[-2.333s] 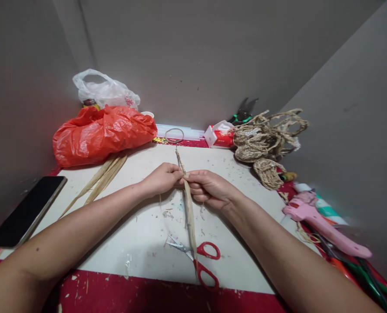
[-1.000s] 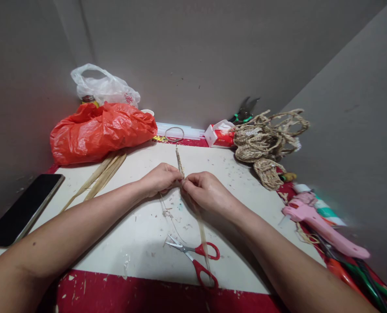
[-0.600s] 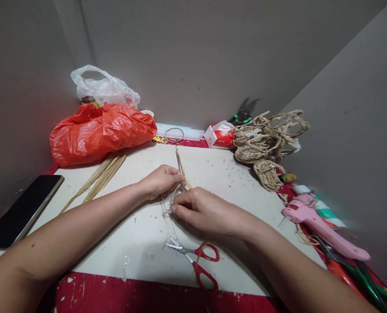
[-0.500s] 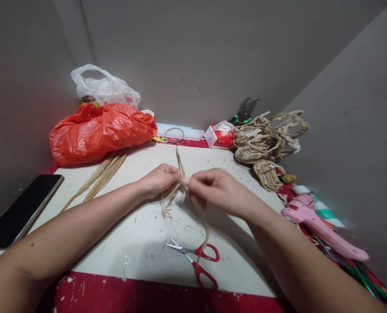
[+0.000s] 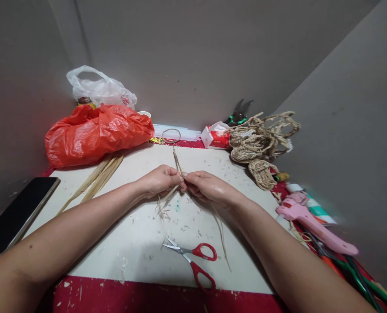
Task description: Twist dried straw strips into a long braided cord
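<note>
Left hand (image 5: 162, 180) and right hand (image 5: 208, 187) meet fingertip to fingertip over the middle of the white board (image 5: 141, 261). Left: thumb and forefinger pinched on the near end of a thin cord (image 5: 176, 161), twisted or plaited, cannot tell which. Right: thumb and fingers closed narrowly at the same spot; the exact grip is hidden by the fingers. The cord points away from the person, far end by a thin ring (image 5: 179, 138).

Loose strands (image 5: 171, 192) hang below the left hand; a fibre tail (image 5: 224, 243) trails from under the right. Scissors (image 5: 183, 251) lie spread on the board, nearer the person, below the hands.

Left side: dry leaf strips (image 5: 104, 178) beyond the forearm, phone (image 5: 20, 213), orange-red bag (image 5: 98, 134). Far edge: translucent sticks (image 5: 190, 134), tissue pack (image 5: 219, 138). Right side: rope bundle (image 5: 253, 143), pink glue gun (image 5: 317, 224).

Pose: forearms converge from both lower corners, knuckles mostly outward; left wrist nearly straight, right hand palm-down.
</note>
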Motion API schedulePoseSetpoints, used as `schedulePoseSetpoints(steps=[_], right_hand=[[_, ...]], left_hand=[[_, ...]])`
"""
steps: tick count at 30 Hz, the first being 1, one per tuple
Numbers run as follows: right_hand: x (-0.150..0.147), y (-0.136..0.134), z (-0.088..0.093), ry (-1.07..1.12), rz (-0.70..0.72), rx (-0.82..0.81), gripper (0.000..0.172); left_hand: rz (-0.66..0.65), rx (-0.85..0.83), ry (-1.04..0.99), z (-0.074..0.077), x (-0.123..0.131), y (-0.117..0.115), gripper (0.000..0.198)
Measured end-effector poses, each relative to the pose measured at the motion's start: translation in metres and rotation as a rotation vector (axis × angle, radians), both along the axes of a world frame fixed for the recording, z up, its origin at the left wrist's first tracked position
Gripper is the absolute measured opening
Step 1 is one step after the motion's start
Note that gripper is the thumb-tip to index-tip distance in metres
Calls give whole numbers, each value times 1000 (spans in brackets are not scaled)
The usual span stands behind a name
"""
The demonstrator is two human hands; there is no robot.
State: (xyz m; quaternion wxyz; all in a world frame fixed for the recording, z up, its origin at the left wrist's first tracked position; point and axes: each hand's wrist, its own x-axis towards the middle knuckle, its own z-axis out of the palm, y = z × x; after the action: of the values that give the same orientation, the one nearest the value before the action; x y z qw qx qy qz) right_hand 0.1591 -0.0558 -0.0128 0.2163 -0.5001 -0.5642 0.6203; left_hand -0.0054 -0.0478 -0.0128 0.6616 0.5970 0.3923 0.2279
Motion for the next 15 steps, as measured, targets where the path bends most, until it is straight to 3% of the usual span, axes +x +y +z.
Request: schedulePoseSetpoints(steps=[7,11,15], right_hand=[[1,1,-1,193,-15,-202,30],[-4,-2,2,191,-89,-218,29],[-9,-4,3,155,-160,-187,21]], left_hand=[[-64,349,193,2,-5,4,19],[-124,439,336,12,-10,4,20],[-50,602,540,19,-9,-3,23]])
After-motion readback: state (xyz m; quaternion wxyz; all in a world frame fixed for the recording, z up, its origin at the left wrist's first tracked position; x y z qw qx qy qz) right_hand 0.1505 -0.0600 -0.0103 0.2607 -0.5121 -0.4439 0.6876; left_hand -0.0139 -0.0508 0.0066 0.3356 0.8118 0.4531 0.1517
